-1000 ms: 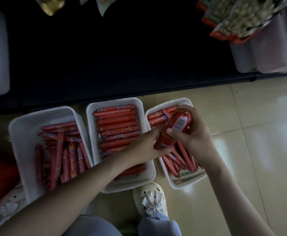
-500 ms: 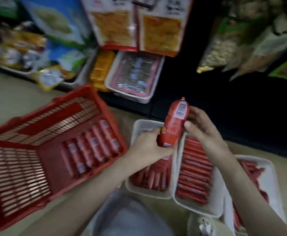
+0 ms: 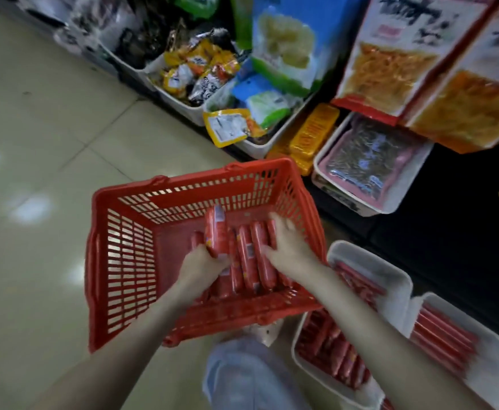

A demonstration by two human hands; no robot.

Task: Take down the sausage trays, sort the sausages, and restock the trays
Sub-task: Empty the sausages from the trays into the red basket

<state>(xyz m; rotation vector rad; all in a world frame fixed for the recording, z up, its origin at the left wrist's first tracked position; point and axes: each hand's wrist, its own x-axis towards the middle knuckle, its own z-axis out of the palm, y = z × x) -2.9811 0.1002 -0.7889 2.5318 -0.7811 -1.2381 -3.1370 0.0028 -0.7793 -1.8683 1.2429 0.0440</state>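
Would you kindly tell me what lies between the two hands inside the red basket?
In the head view, red sausages lie side by side on the basket floor between the left hand and right hand.

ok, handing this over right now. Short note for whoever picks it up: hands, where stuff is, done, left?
Left hand: grips one thick sausage, raised inside the red basket.
Right hand: open, fingers spread on the row of sausages lying in the basket.
Trays: at least two white trays sit on the floor right of the basket, both holding sausages.
Done: trays are down; some sausages are in the basket.
Left: probably lay the held sausage with the row, finish sorting, restock the trays.
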